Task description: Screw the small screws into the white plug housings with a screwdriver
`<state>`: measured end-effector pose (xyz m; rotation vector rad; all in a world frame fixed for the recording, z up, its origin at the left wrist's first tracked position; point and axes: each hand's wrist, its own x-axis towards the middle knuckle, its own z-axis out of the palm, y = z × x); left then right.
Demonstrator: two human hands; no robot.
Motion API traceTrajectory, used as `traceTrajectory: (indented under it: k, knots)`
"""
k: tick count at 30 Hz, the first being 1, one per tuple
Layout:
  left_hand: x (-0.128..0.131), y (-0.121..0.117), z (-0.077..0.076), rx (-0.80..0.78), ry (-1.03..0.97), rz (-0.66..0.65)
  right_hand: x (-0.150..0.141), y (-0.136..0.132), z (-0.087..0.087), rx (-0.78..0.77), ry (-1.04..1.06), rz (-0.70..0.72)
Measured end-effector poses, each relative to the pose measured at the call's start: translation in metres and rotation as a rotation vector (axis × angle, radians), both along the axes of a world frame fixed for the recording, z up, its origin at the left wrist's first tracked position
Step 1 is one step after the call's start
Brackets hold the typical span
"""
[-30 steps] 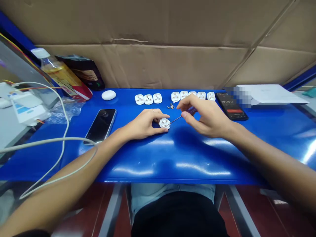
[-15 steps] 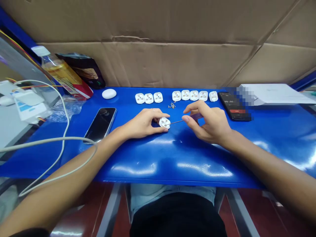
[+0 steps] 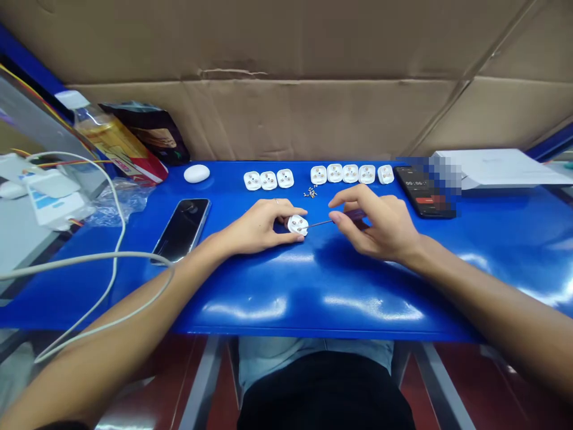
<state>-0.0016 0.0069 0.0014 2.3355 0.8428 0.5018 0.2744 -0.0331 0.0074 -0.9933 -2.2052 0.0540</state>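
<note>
Between the thumb and fingers of my left hand [image 3: 264, 227] is a small white plug housing [image 3: 297, 223] with metal terminals inside, held just over the blue table. My right hand [image 3: 378, 224] grips a screwdriver [image 3: 320, 224]; its handle is mostly hidden in the palm. The thin shaft points left, and its tip meets a terminal in the housing. Beyond my hands lies a little heap of small screws [image 3: 310, 192]. Behind it stand more white plug housings in two groups, a left group [image 3: 268, 180] of three and a right group [image 3: 350, 174] of several.
A phone [image 3: 181, 230] lies left of my left forearm, with a white cable [image 3: 117, 239] looping across that arm. A white oval case [image 3: 196, 174], a bottle [image 3: 114, 140] and a dark pouch [image 3: 154, 131] sit at the back left. On the right are another phone [image 3: 423, 191] and a white box [image 3: 501, 167].
The view has shifted very slightly. My right hand still holds the screwdriver against the plug housing, its fingers and thumb slightly moved; my left hand keeps its hold.
</note>
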Motion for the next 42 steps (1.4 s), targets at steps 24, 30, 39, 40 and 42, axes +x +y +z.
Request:
traceTrajectory:
  k: [24, 30, 39, 40, 42]
  knots:
    - [0.0009, -0.0001, 0.0012, -0.018, -0.001, 0.020, -0.0024, 0.0009, 0.0022, -0.059, 0.007, 0.048]
    - [0.0009, -0.0003, 0.0019, -0.021, 0.012, 0.013, -0.0031, 0.0006, 0.0010, -0.067, -0.020, -0.029]
    - [0.0010, -0.0003, -0.0018, -0.007, 0.001, 0.016, -0.0032, 0.0002, 0.0051, -0.136, 0.008, -0.008]
    - [0.0007, -0.0001, -0.0025, -0.002, -0.002, 0.011, -0.0037, 0.0000, 0.0054, -0.127, 0.007, -0.046]
    - [-0.0001, 0.0001, -0.0037, 0.002, -0.008, 0.006, -0.0043, 0.0003, 0.0058, -0.137, 0.027, -0.063]
